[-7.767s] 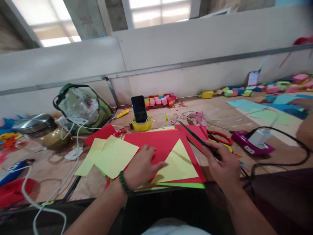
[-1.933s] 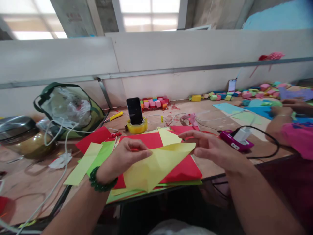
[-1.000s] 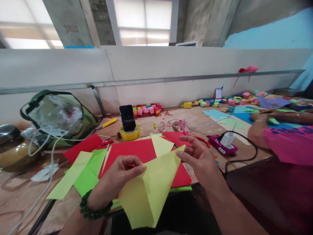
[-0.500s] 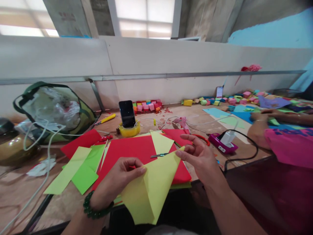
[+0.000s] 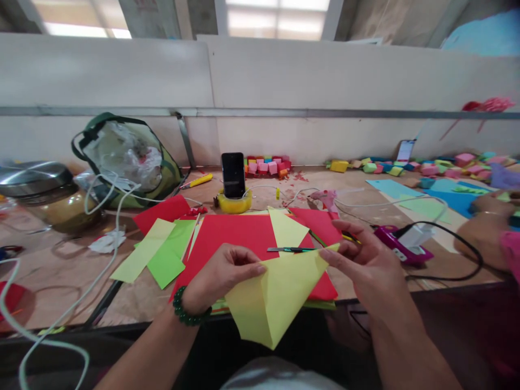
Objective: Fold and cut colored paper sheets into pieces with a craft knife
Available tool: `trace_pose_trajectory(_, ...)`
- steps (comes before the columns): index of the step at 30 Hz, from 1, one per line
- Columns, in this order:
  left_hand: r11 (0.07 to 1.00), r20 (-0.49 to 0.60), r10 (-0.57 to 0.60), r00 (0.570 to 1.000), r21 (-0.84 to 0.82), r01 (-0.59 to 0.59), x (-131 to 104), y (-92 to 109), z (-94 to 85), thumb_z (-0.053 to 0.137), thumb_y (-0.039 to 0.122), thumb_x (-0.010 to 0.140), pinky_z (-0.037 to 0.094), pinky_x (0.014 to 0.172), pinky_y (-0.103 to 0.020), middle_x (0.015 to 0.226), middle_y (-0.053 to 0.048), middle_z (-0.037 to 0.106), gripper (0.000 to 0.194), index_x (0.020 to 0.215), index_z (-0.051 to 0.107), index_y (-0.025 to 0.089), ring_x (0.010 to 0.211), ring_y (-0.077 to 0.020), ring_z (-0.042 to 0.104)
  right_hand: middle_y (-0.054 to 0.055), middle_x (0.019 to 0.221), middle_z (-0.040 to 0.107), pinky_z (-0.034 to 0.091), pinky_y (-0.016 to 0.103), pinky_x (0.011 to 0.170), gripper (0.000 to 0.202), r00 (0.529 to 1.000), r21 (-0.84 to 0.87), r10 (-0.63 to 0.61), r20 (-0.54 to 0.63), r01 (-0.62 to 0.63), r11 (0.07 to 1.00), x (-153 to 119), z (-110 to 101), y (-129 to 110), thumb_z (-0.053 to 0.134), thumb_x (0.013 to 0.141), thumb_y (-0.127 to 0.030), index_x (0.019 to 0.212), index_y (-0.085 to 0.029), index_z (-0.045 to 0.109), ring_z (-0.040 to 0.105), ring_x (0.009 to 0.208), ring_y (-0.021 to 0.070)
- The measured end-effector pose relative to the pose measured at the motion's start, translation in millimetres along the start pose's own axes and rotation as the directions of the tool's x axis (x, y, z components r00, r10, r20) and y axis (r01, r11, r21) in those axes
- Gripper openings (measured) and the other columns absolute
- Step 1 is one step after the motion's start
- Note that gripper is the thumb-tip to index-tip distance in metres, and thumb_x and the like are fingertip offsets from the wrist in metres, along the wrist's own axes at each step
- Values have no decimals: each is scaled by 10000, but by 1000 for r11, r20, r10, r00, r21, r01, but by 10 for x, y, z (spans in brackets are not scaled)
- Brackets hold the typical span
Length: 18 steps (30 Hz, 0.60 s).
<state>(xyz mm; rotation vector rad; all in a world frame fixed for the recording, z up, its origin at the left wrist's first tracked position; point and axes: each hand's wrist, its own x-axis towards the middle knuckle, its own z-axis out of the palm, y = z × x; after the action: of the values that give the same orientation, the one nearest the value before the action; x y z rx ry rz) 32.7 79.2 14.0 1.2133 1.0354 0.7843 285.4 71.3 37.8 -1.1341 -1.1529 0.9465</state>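
A creased sheet of yellow paper [image 5: 290,295] hangs between my two hands over the table's front edge. My left hand [image 5: 233,273] pinches its upper left edge between thumb and fingers. At the upper right corner, my right hand [image 5: 361,254] pinches the same sheet, thumb in front. Behind it lies a stack of red paper [image 5: 238,233]. A craft knife [image 5: 290,249] with a dark handle rests on the stack, beside a cut piece of pale yellow paper [image 5: 286,227].
Green paper [image 5: 166,265] and a pale yellow strip [image 5: 142,252] lie left. A phone [image 5: 233,176] stands in a yellow tape roll [image 5: 234,202]. A purple power strip [image 5: 400,246] with cables sits right. A glass jar [image 5: 52,200] and bag [image 5: 134,162] stand left. Another person's hand [image 5: 487,222] works far right.
The view has turned left and tilted down, so the scene sits farther right and higher. Both my hands keep hold of the yellow paper.
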Motion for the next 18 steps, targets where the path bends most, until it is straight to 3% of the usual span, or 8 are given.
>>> trace_pose_trajectory(10,990,11,-46,999,137,44,-59,8,-19,778,519,649,346,491,-198,600,-8,584,412,688,683,121,532,-104,483,-89,554,547,400,191,483,559,999,-31,19,41,-18,999,-64,47,-50,861,612,-311,1093,-221,592,484,505,81)
trace_pose_trajectory(18,984,39,-90,995,155,83,-91,10,-46,786,528,634,361,504,-199,610,-6,584,426,701,685,119,545,-112,498,-56,584,625,470,215,555,500,997,-1,33,71,-33,999,-35,-22,-33,835,659,-334,1084,-213,601,578,563,105)
